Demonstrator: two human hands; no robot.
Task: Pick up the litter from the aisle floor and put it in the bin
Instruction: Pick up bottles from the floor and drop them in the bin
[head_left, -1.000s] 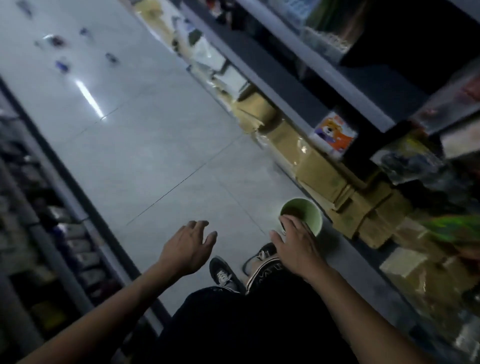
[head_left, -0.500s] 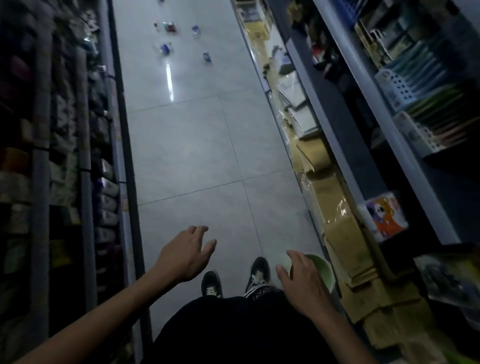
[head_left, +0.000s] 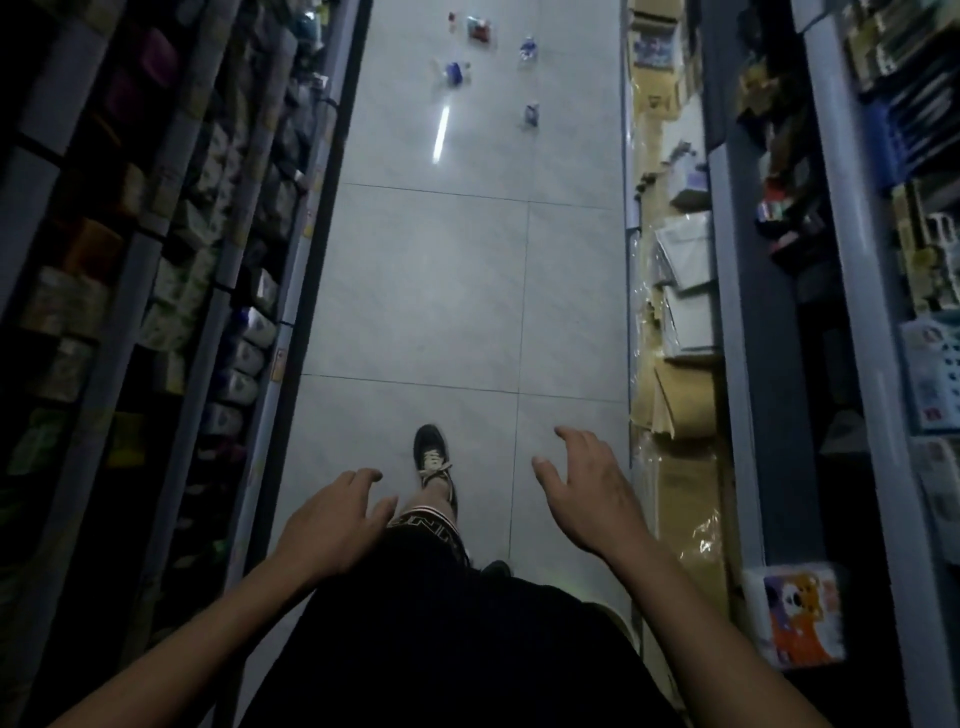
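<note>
My left hand (head_left: 332, 519) hangs in front of me with fingers loosely spread, holding nothing. My right hand (head_left: 587, 493) is the same, fingers relaxed and slightly curved, nothing in its grasp. Both hover above the floor (head_left: 426, 291), the left near my knee, the right nearer the right-hand shelves (head_left: 753, 260). Between the hands my shoe (head_left: 431, 457) is planted on a tile. The litter (head_left: 480, 28) lies far down the aisle, well apart from me: several small scraps, red and blue (too blurred to say what they are), scattered near a bright streak of reflected light (head_left: 441, 132). A sliver of pale rim at the near right, beside my shorts, may be the bin (head_left: 618, 621); I cannot tell for sure. Packed shelves (head_left: 156, 260) line the left side too.
</note>
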